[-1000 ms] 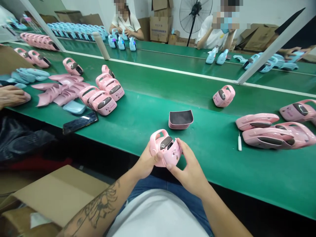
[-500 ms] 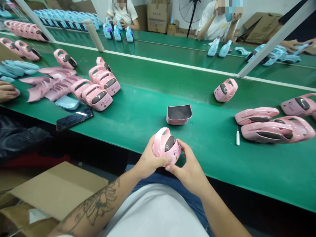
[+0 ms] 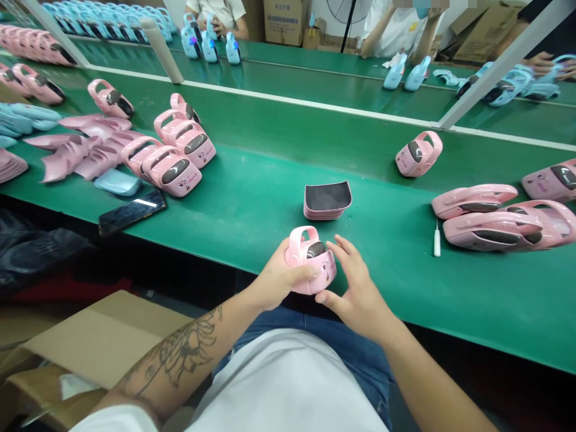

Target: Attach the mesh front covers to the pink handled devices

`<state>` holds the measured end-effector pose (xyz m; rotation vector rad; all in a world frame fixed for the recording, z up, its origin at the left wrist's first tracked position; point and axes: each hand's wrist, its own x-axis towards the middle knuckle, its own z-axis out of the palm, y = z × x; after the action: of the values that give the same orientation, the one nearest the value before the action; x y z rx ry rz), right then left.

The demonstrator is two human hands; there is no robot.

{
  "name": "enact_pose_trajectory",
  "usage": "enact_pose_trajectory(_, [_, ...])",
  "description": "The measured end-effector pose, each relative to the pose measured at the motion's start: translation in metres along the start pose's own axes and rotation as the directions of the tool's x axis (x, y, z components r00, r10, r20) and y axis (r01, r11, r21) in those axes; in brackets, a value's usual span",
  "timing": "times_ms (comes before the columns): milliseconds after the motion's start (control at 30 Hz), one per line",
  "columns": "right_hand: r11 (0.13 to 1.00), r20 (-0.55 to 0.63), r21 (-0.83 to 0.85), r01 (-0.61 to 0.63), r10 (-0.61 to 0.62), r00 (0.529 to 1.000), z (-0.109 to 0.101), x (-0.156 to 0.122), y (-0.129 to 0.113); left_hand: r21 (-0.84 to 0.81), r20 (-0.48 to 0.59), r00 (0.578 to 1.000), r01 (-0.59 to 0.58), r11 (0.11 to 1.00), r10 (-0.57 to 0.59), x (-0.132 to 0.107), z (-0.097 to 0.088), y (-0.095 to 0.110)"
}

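Head-worn view, facing forward-down, green table (image 3: 252, 198) seemingly near

A long green bench (image 3: 256, 186) crossed the room, a white strip (image 3: 288, 99) running along its length and slanted white posts (image 3: 498, 63) rising from the strip toward either end. Behind the bench, a fan (image 3: 352, 12) on a dark pole stood before a pale wall (image 3: 320, 12), with brown cartons (image 3: 283, 23) on both sides of the fan. Light shone softly off the bench's glossy top. Below its near edge, to the left, an open box (image 3: 103, 336) sat beside deep shadow (image 3: 189, 270).
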<state>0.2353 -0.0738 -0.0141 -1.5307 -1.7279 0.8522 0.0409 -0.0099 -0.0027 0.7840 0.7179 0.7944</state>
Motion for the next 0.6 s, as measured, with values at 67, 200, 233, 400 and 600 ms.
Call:
enact_pose_trajectory(67, [0.985, 0.044, -0.030, 0.169, -0.168, 0.985, -0.010, 0.007, 0.000, -0.034, 0.098, 0.995, 0.033, 0.999, -0.030, 0.002, -0.002, 0.006])
enact_pose_trajectory(200, [0.945, 0.105, -0.018, 0.327, -0.323, 0.941, -0.021, 0.021, -0.003, -0.048, 0.132, 0.989, 0.071, 0.996, -0.064, 0.005, -0.003, 0.011])
enact_pose_trajectory(233, [0.942, 0.114, -0.016, 0.336, -0.332, 0.936, -0.022, 0.024, -0.004, -0.045, 0.101, 0.992, 0.076, 0.996, -0.071, 0.005, -0.003, 0.011])
enact_pose_trajectory(400, [0.927, 0.131, -0.041, 0.372, -0.364, 0.922, -0.021, 0.031, -0.008, -0.061, 0.065, 0.993, 0.102, 0.993, -0.098, 0.006, 0.002, 0.013])
enact_pose_trajectory(600, [0.880, 0.081, -0.208, 0.427, -0.420, 0.904, -0.016, 0.040, -0.014, -0.119, 0.054, 0.997, 0.065, 0.991, -0.059, 0.005, 0.002, 0.015])
